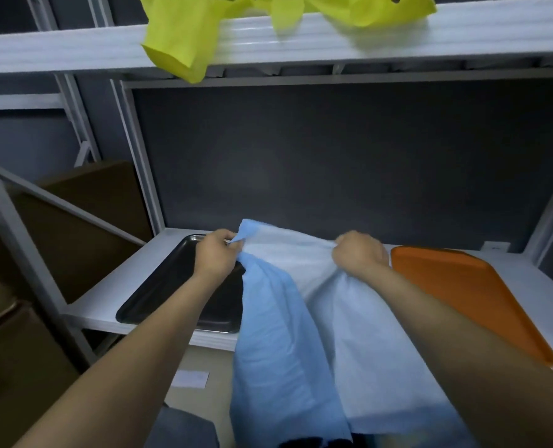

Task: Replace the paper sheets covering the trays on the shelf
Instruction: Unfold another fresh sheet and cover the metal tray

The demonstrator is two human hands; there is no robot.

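A light blue paper sheet [288, 334] with a white underside hangs between my two hands, above the white shelf [100, 302]. My left hand [215, 253] pinches one top corner of it over the black metal tray [178, 286], which lies bare at the shelf's left. My right hand [361, 252] grips the sheet's upper edge in a fist, just left of the orange tray [462, 292], which is also uncovered. The sheet's lower part drapes down past the shelf's front edge.
Crumpled yellow-green paper sheets [184, 50] lie on the upper shelf [333, 40], one hanging over its edge. Brown cardboard boxes [84, 227] stand behind the rack's left frame. A small white slip [189, 379] lies on the floor below.
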